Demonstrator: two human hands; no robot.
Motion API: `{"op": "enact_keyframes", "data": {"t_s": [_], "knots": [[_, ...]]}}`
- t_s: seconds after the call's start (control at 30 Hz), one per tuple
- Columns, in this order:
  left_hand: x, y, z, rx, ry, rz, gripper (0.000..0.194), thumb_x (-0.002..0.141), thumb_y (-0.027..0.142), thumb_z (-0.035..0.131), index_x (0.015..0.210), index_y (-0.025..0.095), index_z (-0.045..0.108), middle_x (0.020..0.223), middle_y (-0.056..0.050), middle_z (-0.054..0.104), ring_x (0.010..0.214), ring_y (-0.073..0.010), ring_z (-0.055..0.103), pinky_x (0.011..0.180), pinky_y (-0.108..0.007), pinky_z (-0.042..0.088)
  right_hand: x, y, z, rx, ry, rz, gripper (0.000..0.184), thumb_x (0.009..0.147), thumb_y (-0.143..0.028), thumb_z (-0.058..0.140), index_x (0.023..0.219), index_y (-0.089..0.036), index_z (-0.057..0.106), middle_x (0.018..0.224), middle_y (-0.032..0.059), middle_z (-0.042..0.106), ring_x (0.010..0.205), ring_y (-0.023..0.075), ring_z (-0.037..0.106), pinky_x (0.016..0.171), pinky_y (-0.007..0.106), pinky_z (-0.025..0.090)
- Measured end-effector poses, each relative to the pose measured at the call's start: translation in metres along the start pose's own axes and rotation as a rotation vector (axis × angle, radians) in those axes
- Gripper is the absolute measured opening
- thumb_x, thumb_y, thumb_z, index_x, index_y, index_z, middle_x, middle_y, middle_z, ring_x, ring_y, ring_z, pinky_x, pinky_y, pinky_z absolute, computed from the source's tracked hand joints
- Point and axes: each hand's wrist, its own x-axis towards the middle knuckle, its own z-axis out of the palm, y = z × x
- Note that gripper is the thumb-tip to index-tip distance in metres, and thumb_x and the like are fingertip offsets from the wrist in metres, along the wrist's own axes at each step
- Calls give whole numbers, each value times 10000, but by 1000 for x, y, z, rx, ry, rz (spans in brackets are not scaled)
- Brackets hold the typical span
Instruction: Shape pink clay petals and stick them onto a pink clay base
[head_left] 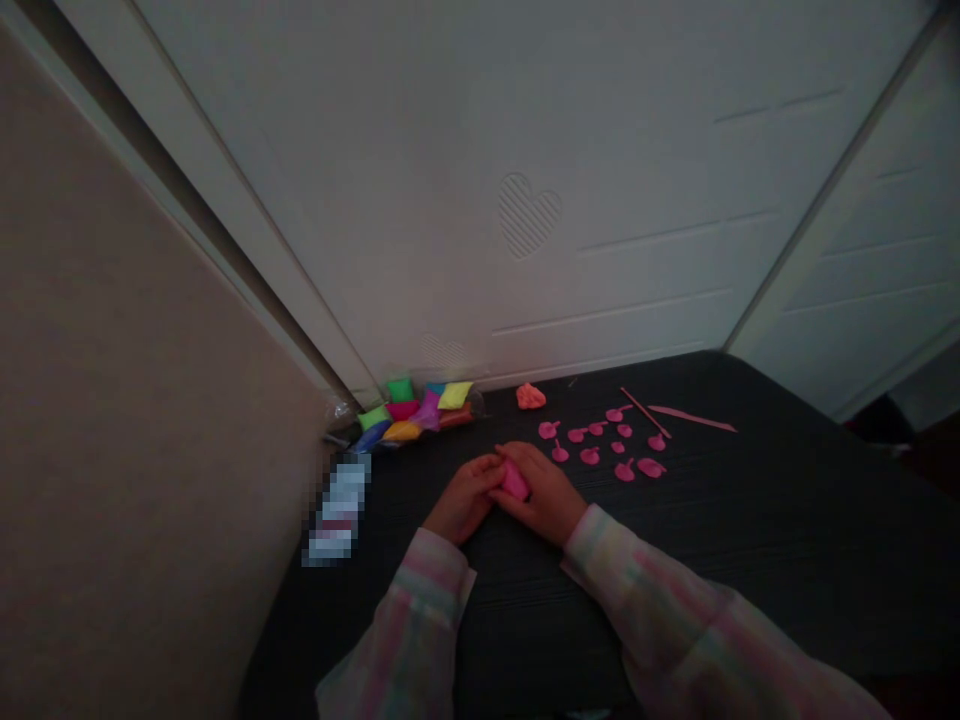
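Striped sleeves [427, 600]: 2 cuffs nearest, lying over the dark tabletop [555, 640]; best held clear of soft material.
Left hand [465, 497]: fingers curled, partly closed on the left side of the pink lump [514, 481], fingertips meeting the right hand.
Right hand [547, 490]: cupped round the lump's far and right sides, thumb along the near side; also partly closed.
Pink lump: between the 2 hands, near the middle of the table, its top showing; whether it clears the tabletop I cannot tell. It looks soft, so light, even pressure from both sides and small turns should shape it without fingertip dents.
Pixelated item [341, 510]: at the left edge, unreadable.
Small pink pieces [651, 467]: about 11, to the right and farther off, most with a stem; wrists should stay off them.
Pink tools [645, 411]: 2 slim sticks beyond the pieces.
Coloured packets [403, 430]: far left, in clear wrap.
Orange lump [530, 397]: far edge, before the white panel [450, 200].
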Motion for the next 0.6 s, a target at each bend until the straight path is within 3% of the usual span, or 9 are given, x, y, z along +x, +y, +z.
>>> {"op": "enact_keyframes", "data": {"t_s": [0.13, 0.27, 0.33, 0.47, 0.6], "knots": [[1, 3, -4, -18, -12, 6, 200, 690, 247, 471, 655, 84, 580, 658, -64, 577, 629, -123, 525, 622, -244, 377, 1, -2, -2, 16, -10, 0, 390, 702, -206, 442, 1087, -176, 390, 1020, 82, 491, 980, 152, 430, 859, 313, 363], [6, 8, -15, -88, 255, 109, 221, 675, 272, 475, 624, 90, 591, 641, -59, 594, 615, -116, 535, 587, -230, 380, 4, -2, -7, 7, 92, 134, 310, 711, -216, 432, 1017, -167, 432, 901, 64, 548, 868, 142, 498, 785, 293, 401], [8, 11, -20, -102, 333, 141, 214, 665, 278, 485, 654, 95, 594, 617, -46, 590, 584, -104, 529, 563, -223, 378, 5, -2, -9, 3, 122, 198, 258, 702, -245, 453, 946, -165, 467, 845, 51, 567, 805, 139, 523, 739, 280, 415], [9, 9, -22, -44, 362, 166, 182, 642, 257, 516, 688, 96, 590, 596, -27, 577, 558, -86, 516, 544, -210, 369, 6, -4, -9, 15, 80, 259, 157, 658, -321, 511, 715, -176, 496, 692, 10, 570, 644, 118, 535, 609, 232, 421], [9, 6, -21, -29, 396, 194, 152, 627, 233, 528, 683, 102, 581, 581, -13, 561, 541, -74, 503, 537, -204, 362, 7, -6, -8, -23, 36, 307, 212, 649, -343, 515, 548, -186, 414, 513, -36, 485, 468, 85, 460, 479, 200, 364]]}}
